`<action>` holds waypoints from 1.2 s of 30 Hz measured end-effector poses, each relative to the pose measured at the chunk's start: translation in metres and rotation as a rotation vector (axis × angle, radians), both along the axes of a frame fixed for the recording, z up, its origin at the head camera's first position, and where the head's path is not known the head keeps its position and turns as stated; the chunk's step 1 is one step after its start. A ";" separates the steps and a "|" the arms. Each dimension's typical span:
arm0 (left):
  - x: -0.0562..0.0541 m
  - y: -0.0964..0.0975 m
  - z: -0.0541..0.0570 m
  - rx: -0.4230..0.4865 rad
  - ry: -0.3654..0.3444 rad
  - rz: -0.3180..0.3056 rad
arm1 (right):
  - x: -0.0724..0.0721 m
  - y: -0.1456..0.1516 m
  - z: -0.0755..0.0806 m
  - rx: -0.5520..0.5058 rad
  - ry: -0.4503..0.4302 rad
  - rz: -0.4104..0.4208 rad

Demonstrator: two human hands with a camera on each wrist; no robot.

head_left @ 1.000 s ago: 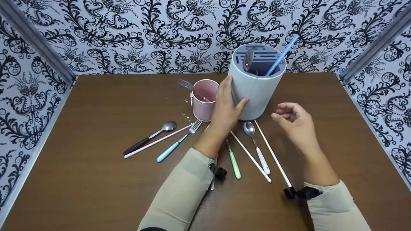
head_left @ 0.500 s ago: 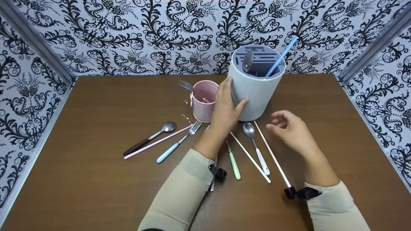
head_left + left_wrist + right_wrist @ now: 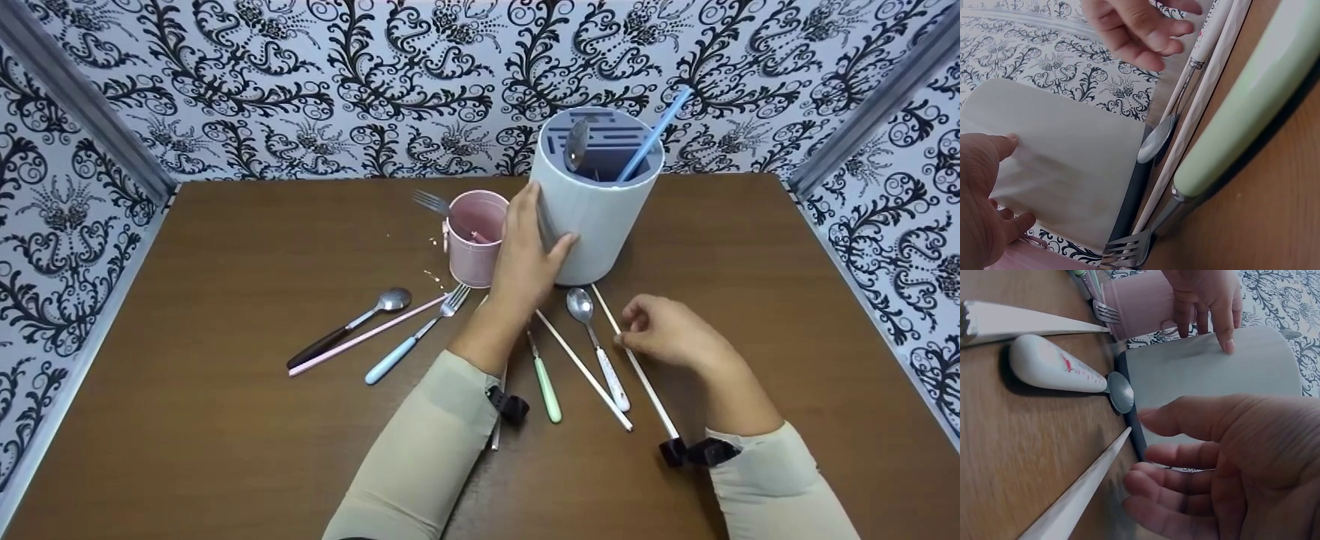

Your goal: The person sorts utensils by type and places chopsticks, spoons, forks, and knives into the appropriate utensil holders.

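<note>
My left hand [image 3: 525, 262] grips the left side of a tall white utensil holder [image 3: 600, 225], its thumb on the front. A spoon [image 3: 577, 146] and a blue stick [image 3: 660, 131] stick up from its slotted grey-blue top. My right hand [image 3: 671, 330], fingers loosely curved and nothing held, hovers over the rightmost white chopstick [image 3: 652, 390]. In the right wrist view its thumb and fingers are apart, near the holder's dark base [image 3: 1137, 433]. Left of that chopstick lies a spoon with a white flowered handle [image 3: 611, 375], its bowl near the holder.
A pink pail [image 3: 474, 259] with a fork [image 3: 431, 201] leaning out stands left of the holder. On the brown table [image 3: 225, 247] lie a black-handled spoon [image 3: 337, 337], a pink chopstick [image 3: 367, 335], a blue-handled fork [image 3: 409, 346], a green-handled utensil [image 3: 547, 388] and another white chopstick [image 3: 585, 367].
My right hand has come down toward the front of the table and slightly left, from beside the holder to over the rightmost chopstick. The left hand keeps its place on the holder.
</note>
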State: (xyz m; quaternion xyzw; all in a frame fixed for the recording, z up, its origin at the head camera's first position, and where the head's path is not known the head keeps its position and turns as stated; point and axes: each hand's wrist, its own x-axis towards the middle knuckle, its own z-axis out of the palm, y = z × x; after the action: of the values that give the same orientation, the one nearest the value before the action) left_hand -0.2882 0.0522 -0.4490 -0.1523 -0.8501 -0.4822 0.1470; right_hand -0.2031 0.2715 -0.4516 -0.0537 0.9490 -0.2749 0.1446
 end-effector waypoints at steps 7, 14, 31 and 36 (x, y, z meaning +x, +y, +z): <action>0.000 0.000 -0.002 -0.002 0.042 -0.001 | 0.000 -0.002 -0.005 0.049 -0.012 0.040; 0.000 -0.001 -0.003 0.000 0.049 0.000 | 0.000 -0.006 -0.010 0.097 -0.010 0.042; 0.000 0.000 -0.003 -0.009 0.065 0.003 | 0.001 -0.011 -0.011 0.186 -0.003 0.028; 0.000 -0.001 -0.003 -0.012 0.065 -0.003 | 0.002 -0.011 -0.009 0.196 -0.018 0.020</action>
State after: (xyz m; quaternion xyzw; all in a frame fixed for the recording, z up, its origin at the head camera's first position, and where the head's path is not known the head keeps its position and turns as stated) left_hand -0.2881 0.0512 -0.4516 -0.1698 -0.8475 -0.4723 0.1730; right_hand -0.2012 0.2602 -0.4604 -0.0465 0.9695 -0.1797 0.1603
